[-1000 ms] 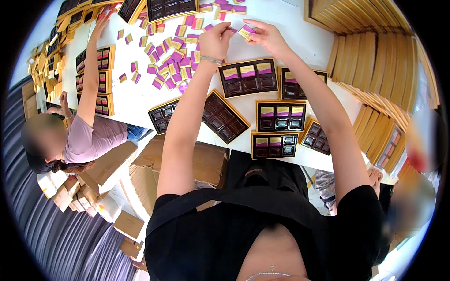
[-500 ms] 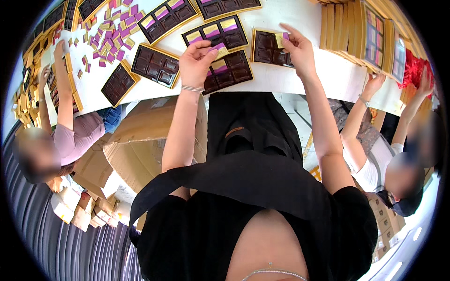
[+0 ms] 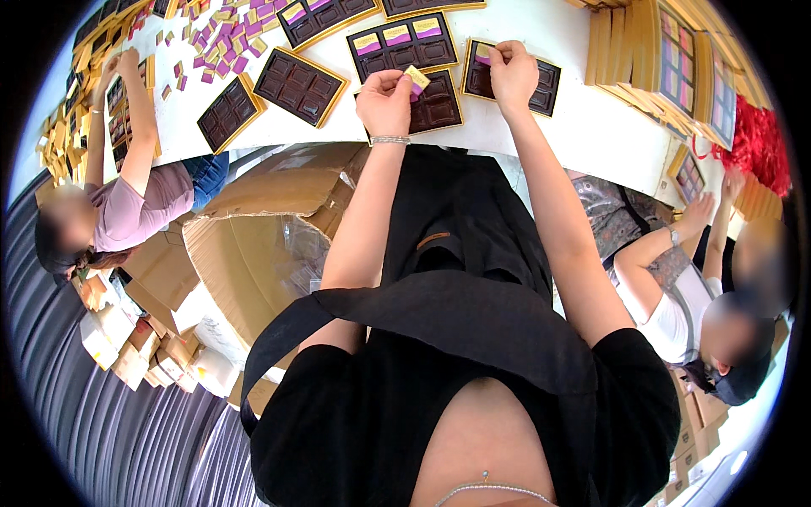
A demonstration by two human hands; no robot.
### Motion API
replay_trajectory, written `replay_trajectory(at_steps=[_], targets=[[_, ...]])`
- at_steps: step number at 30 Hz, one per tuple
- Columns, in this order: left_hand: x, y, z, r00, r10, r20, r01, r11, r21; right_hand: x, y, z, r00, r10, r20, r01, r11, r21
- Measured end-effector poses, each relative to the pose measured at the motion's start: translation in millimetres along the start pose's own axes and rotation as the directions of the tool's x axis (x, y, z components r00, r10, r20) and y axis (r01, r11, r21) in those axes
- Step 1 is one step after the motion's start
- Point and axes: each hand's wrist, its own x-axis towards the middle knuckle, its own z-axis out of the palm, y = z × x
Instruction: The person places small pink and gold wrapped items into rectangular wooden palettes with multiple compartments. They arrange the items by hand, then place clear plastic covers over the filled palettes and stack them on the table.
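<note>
Left hand [image 3: 385, 101] pinching gold-purple wrapped piece [image 3: 417, 82] at its 2 o'clock, over six-cavity tray [image 3: 442, 108]. Right hand [image 3: 514, 79] at wider-spaced tray [image 3: 545, 81], another wrapped piece [image 3: 483, 54] at 10 o'clock; grip unclear.

Brown tray [image 3: 441, 108] partly behind the left hand [image 3: 384, 103]

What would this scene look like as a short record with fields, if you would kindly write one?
Left hand: pinches a gold-and-purple wrapped piece over the near tray
Right hand: fingertips at a second wrapped piece in the far-left cell of the right tray; grip unclear
Far tray: three wrapped pieces along its far row
Left side: loose pile of wrapped pieces on the white table
Far right: upright gold boxes, red shreds
Co-workers: people on both sides
</note>
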Motion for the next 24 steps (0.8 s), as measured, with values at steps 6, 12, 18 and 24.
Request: replay_trajectory(at_steps=[6, 12, 18, 24], targets=[[-23.3, -16.6, 12.7, 0.969, 0.24, -0.056, -0.182, 0.85, 0.495, -12.0, 21.1, -7.4, 0.937, -0.342, -0.076, 0.343, 0.939, -0.006], [-38.9, -14.5, 12.0, 0.748, 0.565, 0.348, -0.588, 0.323, 0.741, -33.5, 39.1, -14.8, 0.787, -0.564, 0.252, 0.615, 0.749, -0.245], [-38.8, -28.2, -6.9, 0.662, 0.18, 0.727, -0.744, 0.042, 0.667, -33.1, 34.7, -13.3, 0.754, -0.549, 0.36, 0.654, 0.681, -0.331], [-33.7, -24.8, -12.3, 0.651, 0.212, 0.729, -0.758, 0.136, 0.638, -36.1, 26.6, -19.8, 0.761, -0.506, 0.406, 0.644, 0.669, -0.371]])
